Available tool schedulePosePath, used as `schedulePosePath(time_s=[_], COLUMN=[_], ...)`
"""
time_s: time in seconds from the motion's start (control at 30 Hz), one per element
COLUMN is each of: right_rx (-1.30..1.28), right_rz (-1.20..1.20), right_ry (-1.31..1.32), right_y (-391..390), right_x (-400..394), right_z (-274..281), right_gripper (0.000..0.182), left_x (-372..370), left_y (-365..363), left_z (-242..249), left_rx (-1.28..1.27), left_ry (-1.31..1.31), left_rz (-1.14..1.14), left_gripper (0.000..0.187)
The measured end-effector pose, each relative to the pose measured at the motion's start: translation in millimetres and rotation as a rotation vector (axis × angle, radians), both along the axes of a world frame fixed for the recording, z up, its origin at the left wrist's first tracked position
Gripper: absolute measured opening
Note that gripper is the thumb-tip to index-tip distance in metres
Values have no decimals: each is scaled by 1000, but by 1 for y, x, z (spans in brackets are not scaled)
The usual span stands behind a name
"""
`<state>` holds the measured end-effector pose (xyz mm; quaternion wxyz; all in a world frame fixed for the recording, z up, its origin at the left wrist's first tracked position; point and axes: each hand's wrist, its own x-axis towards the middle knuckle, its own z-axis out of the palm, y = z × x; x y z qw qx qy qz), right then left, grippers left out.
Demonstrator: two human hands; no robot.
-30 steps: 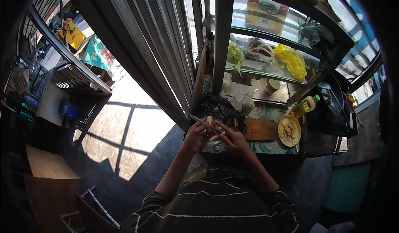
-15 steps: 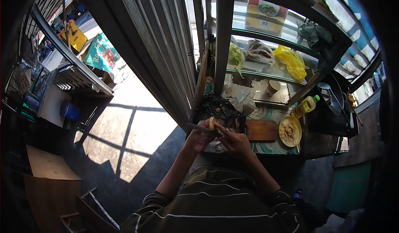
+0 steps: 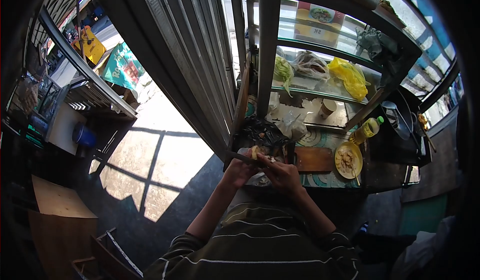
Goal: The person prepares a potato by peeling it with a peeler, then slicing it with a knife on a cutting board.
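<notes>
Near the counter's front edge, both my hands are close together in front of my body. My left hand (image 3: 238,173) is closed around a small, pale yellow piece of food (image 3: 255,152), whose kind I cannot make out. My right hand (image 3: 284,174) grips a knife (image 3: 241,156); its dark blade points left across the food and over my left fingers. The handle is hidden in the hand. Just beyond lies a crumpled black plastic bag (image 3: 262,131). Right of my hands is a brown wooden cutting board (image 3: 314,159), and beside it a yellow plate (image 3: 356,171) with brown residue and a utensil.
An oil bottle (image 3: 371,126) with a green cap stands behind the plate. A glass display case (image 3: 270,55) rises at the back, holding leafy greens (image 3: 283,72) and a yellow bag (image 3: 350,77). At right sits a dark stove area with a pan (image 3: 397,120). Corrugated metal (image 3: 190,55) stands left.
My hands have dropped slightly, and the knife and pale food have shifted a little with them. At lower right, more of a grey cloth shape has come into view.
</notes>
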<state>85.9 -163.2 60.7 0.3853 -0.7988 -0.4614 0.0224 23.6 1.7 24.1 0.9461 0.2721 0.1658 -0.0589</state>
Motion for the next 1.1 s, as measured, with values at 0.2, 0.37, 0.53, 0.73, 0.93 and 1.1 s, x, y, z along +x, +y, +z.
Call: schedulePosePath(time_s=[0.2, 0.37, 0.53, 0.73, 0.93, 1.1], right_rx=[33, -2, -5, 138, -17, 26], right_rz=[-34, -9, -18, -68, 23, -10], right_ry=[9, -51, -31, 27, -36, -32], right_y=[1, -6, -5, 1, -8, -4], right_x=[-3, 3, 2, -7, 3, 2], right_z=[-5, 4, 3, -9, 1, -13], right_gripper=[51, 50, 47, 47, 46, 47], left_x=[3, 2, 2, 2, -3, -1], left_y=[2, 2, -2, -4, 3, 0], left_z=[9, 6, 17, 6, 2, -3], left_rx=[73, -4, 59, 25, -77, 12], left_ry=[-114, -93, -75, -95, -99, -64], left_rz=[21, -60, -22, 29, -93, -48], left_gripper=[31, 32, 32, 32, 37, 38])
